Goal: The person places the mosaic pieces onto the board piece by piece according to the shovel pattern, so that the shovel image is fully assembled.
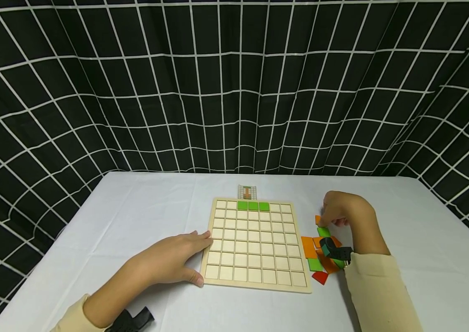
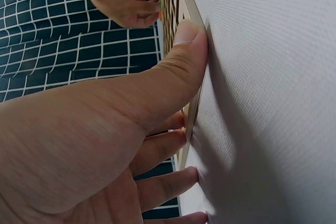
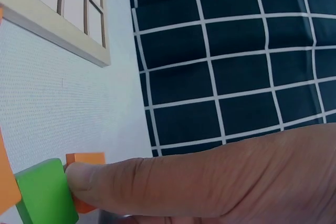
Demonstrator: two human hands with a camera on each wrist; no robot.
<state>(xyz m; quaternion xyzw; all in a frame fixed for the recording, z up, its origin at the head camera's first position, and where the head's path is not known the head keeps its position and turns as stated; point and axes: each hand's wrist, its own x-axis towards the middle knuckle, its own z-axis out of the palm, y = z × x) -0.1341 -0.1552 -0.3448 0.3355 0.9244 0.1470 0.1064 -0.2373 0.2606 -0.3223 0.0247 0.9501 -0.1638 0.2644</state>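
A wooden grid board (image 1: pixel 255 272) lies in the middle of the white table, with three green tiles (image 1: pixel 253 206) in its far row. My left hand (image 1: pixel 184 258) lies flat against the board's left edge; its thumb (image 2: pixel 184 51) presses the board's rim (image 2: pixel 195 103). To the right of the board, my right hand (image 1: pixel 336 219) curls down over a pile of orange, green and red tiles (image 1: pixel 321 258). The tip of one of its fingers (image 3: pixel 89 179) pinches an orange tile (image 3: pixel 86 159) beside a green tile (image 3: pixel 44 195). The other fingertips are hidden.
A small pattern card (image 1: pixel 247 191) lies just behind the board. A black curtain with a white grid (image 1: pixel 234 92) hangs behind the table. White tablecloth (image 1: pixel 135 207) stretches to the left and far right of the board.
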